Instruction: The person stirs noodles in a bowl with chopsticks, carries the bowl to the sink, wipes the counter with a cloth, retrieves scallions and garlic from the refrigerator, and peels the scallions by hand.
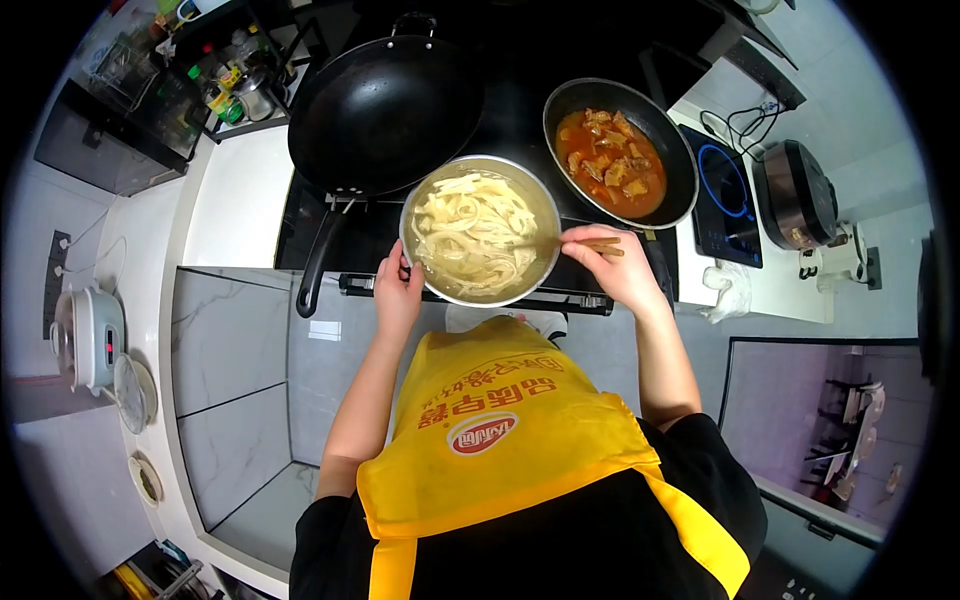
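A metal pot [546,200] sits at the front of the stove, with wide pale noodles [478,232] in cloudy liquid inside it. My left hand [398,284] grips the pot's left side at the rim, its fingers partly hidden behind the wall. Wooden chopsticks [600,246] are held in my right hand [622,268] at the pot's right rim. Their tips reach in among the noodles and are hard to make out.
A black wok [385,115] stands behind on the left, its handle jutting forward. To the right, a frying pan [684,170] holds meat chunks in red sauce. Beyond are an induction cooktop [722,195] and a rice cooker [800,195]. Bottles [222,100] stand at the back left.
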Action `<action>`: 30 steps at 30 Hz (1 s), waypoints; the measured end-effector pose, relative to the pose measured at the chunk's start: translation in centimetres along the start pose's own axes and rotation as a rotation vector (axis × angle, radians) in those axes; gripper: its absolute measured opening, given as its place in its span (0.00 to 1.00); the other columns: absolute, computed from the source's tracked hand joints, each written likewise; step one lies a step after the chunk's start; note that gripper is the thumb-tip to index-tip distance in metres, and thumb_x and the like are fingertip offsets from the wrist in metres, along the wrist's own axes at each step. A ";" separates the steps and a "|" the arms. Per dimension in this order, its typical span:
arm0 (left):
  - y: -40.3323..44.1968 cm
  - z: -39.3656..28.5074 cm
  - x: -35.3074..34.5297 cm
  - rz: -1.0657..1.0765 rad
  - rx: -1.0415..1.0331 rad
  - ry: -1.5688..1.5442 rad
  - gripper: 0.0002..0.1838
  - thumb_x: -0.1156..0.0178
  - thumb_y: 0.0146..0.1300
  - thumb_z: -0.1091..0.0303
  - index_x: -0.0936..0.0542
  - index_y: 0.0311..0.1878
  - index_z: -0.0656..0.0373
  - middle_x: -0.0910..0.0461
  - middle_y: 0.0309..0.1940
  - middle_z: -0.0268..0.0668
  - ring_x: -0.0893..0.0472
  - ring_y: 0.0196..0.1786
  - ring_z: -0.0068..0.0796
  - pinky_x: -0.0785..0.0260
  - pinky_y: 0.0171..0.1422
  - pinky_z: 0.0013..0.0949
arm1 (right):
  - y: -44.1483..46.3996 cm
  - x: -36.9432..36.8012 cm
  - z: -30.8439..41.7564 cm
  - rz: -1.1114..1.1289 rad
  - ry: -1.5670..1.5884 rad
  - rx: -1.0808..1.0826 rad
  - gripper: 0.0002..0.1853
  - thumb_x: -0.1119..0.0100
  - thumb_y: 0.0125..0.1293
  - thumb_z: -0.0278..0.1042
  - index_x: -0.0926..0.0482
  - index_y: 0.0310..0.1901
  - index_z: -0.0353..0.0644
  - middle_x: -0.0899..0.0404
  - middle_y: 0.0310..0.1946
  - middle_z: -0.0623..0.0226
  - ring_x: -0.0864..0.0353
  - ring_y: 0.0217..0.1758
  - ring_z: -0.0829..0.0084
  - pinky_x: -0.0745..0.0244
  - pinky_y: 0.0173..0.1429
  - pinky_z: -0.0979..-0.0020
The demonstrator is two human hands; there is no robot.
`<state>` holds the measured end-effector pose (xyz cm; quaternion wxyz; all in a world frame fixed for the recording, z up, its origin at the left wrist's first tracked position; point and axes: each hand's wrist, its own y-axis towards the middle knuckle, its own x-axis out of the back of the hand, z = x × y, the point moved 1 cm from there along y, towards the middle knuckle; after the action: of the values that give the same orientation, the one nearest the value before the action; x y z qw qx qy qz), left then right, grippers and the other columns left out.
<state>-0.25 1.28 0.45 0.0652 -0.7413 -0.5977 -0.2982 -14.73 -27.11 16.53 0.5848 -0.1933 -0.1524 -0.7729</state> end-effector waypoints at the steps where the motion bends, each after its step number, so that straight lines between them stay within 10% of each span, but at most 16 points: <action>1: 0.0 0.0 0.0 0.001 0.000 0.004 0.27 0.37 0.58 0.74 0.27 0.62 0.64 0.27 0.32 0.32 0.29 0.28 0.21 0.31 0.36 0.25 | 0.2 -0.1 -0.6 -0.071 -0.017 0.053 0.09 0.36 0.62 0.30 0.16 0.43 0.37 0.15 0.38 0.59 0.16 0.40 0.70 0.24 0.46 0.74; 11: 0.0 -0.2 0.0 0.019 0.021 -0.002 0.26 0.38 0.59 0.73 0.28 0.63 0.64 0.28 0.32 0.32 0.30 0.29 0.21 0.32 0.37 0.25 | 1.8 -8.2 -5.8 -0.184 -0.063 0.150 0.09 0.36 0.61 0.29 0.16 0.44 0.40 0.16 0.40 0.56 0.15 0.44 0.60 0.21 0.49 0.69; 23: -0.1 -0.1 -0.1 0.021 0.019 0.009 0.26 0.38 0.59 0.74 0.28 0.63 0.65 0.28 0.32 0.32 0.30 0.29 0.21 0.32 0.37 0.25 | 1.3 -5.7 -5.5 0.019 0.183 -0.066 0.08 0.38 0.64 0.29 0.16 0.43 0.37 0.14 0.36 0.61 0.18 0.38 0.78 0.24 0.46 0.76; 30: -0.1 0.0 -0.1 0.017 0.024 0.018 0.26 0.38 0.60 0.73 0.28 0.63 0.64 0.28 0.32 0.33 0.29 0.29 0.21 0.31 0.37 0.26 | 3.0 -8.1 -7.3 -0.149 -0.140 0.391 0.06 0.36 0.61 0.28 0.18 0.39 0.40 0.17 0.38 0.59 0.18 0.42 0.58 0.23 0.48 0.66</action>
<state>-0.35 1.20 0.37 0.0818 -0.7427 -0.5944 -0.2973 -10.75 -24.47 6.25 0.5405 -0.1176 -0.3535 -0.7544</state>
